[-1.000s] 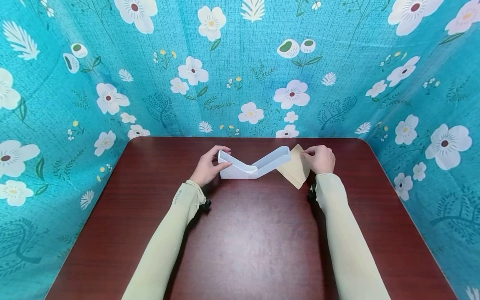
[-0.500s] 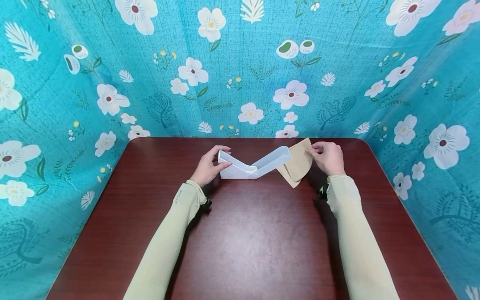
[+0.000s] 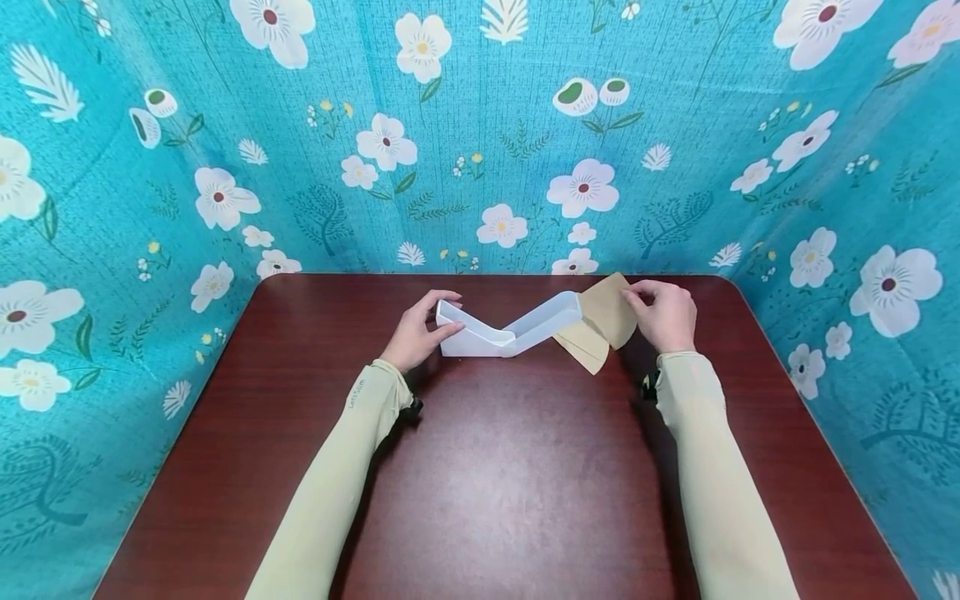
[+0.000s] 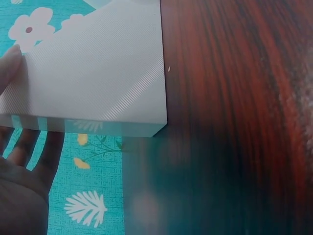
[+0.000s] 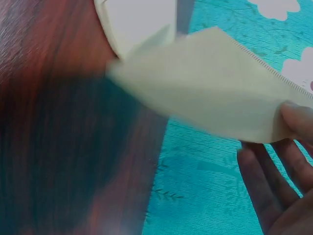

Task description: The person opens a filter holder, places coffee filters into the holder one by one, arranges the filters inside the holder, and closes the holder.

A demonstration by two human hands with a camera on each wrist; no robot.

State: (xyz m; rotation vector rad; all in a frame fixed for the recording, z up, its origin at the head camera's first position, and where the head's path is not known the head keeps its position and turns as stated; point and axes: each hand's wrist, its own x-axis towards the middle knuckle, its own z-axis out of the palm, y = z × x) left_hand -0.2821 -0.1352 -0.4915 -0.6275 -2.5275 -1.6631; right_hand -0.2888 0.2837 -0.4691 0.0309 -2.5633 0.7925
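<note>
A white box with its translucent lid swung out to the right stands near the table's back edge. My left hand holds the box's left end, thumb on the near side; the left wrist view shows the ribbed face of the box with fingers beneath its edge. My right hand pinches a tan paper coffee filter by its edge. Its crimped seam shows in the right wrist view, where the filter is partly blurred. More filter paper lies below it, partly covered, beside the lid.
The dark red wooden table stretches toward me. A blue flowered curtain hangs close behind the table and along both sides. Both sleeved forearms reach across the tabletop.
My right hand has moved to the right with the coffee filter, which has fanned apart from the paper beneath it. The left hand and box have stayed put.
</note>
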